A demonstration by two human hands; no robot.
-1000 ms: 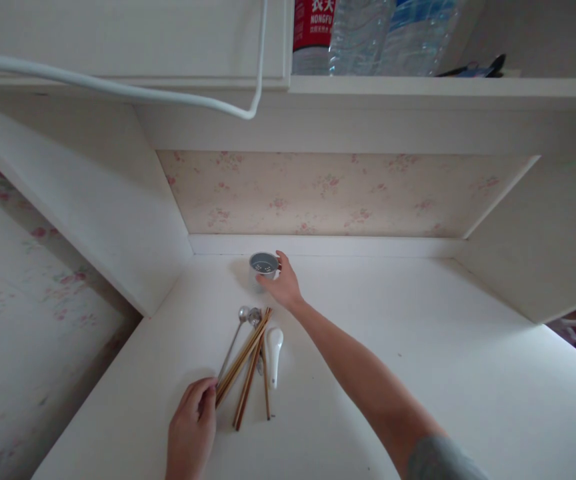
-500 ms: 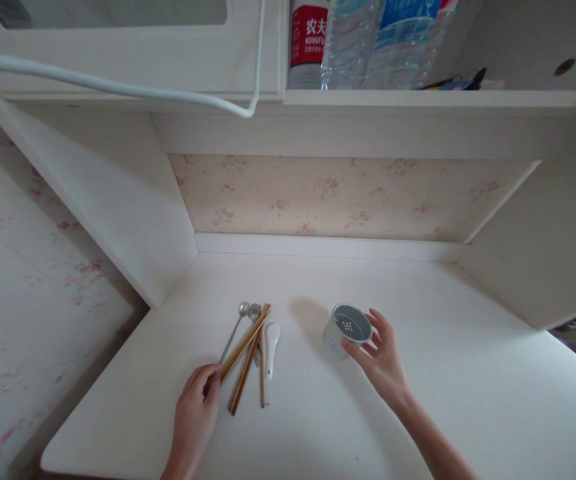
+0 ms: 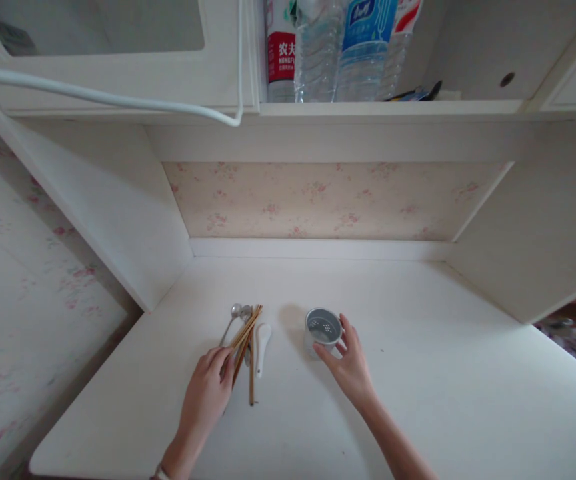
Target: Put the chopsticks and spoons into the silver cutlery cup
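Note:
A small grey cup with holes in its bottom stands upright on the white desk, and my right hand curls round its near side. Left of it lies a bundle of wooden chopsticks, two metal spoons and a white ceramic spoon. My left hand rests on the near ends of the chopsticks, fingers bent over them.
The desk sits in a white alcove with floral wallpaper at the back and side panels left and right. A shelf above holds water bottles. A white cable hangs across the upper left.
My right hand has carried the cup from the back of the desk to beside the cutlery and set it down. My left hand has slid further onto the chopsticks.

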